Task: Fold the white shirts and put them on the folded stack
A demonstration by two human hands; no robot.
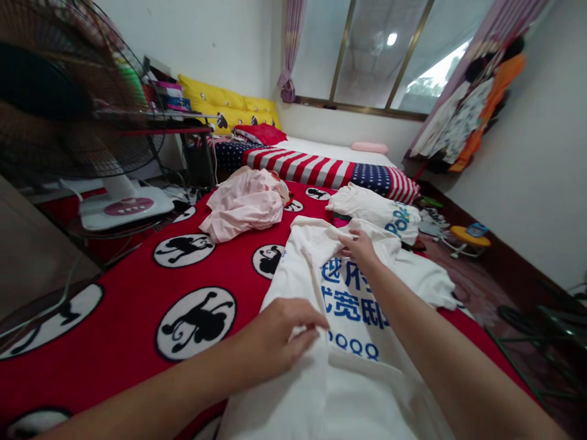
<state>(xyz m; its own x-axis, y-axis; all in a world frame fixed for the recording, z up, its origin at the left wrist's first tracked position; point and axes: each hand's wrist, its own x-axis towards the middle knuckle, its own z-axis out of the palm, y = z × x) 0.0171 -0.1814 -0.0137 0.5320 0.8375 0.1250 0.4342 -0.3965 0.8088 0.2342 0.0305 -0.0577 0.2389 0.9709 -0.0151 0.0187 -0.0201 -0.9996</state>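
A white T-shirt [348, 379] with blue printed characters and digits lies spread in front of me, its left side folded inward over the print. My left hand [293, 333] is closed on the fabric at the folded side, thumb and forefinger pinched near the lower print. Farther up, my right hand [360, 247] rests by the collar, fingers somewhat apart and touching the cloth. Beyond it lies another white shirt [367, 205] with colourful letters. A crumpled pale pink garment [247, 205] sits to the left of the shirts.
Under the clothes is a red blanket [132, 311] with black monkey figures in white circles. A fan [131, 205] stands at left beside a desk [183, 128]. Behind is a bed with a stars-and-stripes cover [302, 168]. Clothes [477, 116] hang at right above a yellow stool [470, 236].
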